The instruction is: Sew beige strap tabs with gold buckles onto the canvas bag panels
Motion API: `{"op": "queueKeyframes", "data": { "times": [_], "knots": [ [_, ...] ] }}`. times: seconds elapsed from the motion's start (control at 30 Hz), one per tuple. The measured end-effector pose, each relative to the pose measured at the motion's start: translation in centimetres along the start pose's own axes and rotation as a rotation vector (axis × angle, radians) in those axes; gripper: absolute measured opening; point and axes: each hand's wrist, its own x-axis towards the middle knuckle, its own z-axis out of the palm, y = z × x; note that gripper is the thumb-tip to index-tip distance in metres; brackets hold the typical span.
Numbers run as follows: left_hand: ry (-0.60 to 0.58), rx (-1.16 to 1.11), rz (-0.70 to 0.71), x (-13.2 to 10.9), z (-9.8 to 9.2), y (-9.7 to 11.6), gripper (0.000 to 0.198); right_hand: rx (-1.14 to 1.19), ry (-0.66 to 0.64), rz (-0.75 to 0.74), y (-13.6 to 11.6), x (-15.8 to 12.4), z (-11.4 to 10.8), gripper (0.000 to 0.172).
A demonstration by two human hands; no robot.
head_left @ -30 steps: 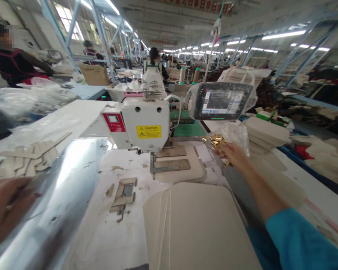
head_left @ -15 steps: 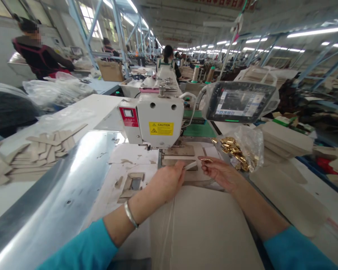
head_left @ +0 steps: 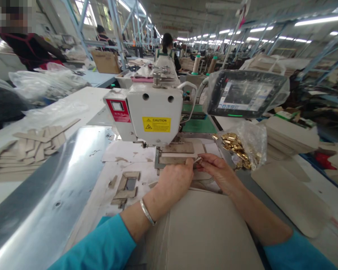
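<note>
Both of my hands meet in front of the white sewing machine head (head_left: 154, 108). My left hand (head_left: 176, 180), with a silver bangle at the wrist, pinches a short pale strip (head_left: 197, 160). My right hand (head_left: 221, 172) is closed at the strip's far end; its fingertips pinch a small gold-coloured metal piece, mostly hidden now. Just behind the fingers lies the machine's metal clamp frame (head_left: 157, 159) over beige material. Large beige panels (head_left: 208, 228) are stacked below my forearms. Gold metal fittings (head_left: 234, 146) spill from a clear plastic bag (head_left: 257, 144), right of my right hand.
Beige strips (head_left: 35, 146) are piled on the left table. A small template frame (head_left: 126, 187) lies left of my left wrist. A plastic-wrapped control screen (head_left: 245, 93) stands right of the machine, above stacked beige pieces (head_left: 290, 138). Other people sit or stand further back.
My hands have come together, bringing the strip's end to the right fingertips. My left hand moved right. The view has shifted slightly closer to the machine.
</note>
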Motion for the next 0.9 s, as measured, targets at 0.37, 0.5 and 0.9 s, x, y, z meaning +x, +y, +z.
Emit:
{"op": "queueKeyframes", "data": {
  "times": [0.37,0.5,0.9],
  "knots": [
    [0.020,0.011,0.023,0.1,0.7,0.2,0.015,-0.746,0.098,-0.517,-0.2,-0.6,0.1,0.031],
    [0.043,0.032,0.053,0.1,1.0,-0.1,0.017,-0.762,0.045,-0.550,-0.2,-0.4,0.2,0.023],
    [0.140,-0.016,0.085,1.3,2.5,-0.6,0.013,-1.003,-0.123,-0.323,-1.7,-1.7,2.0,0.025]
  ]
}}
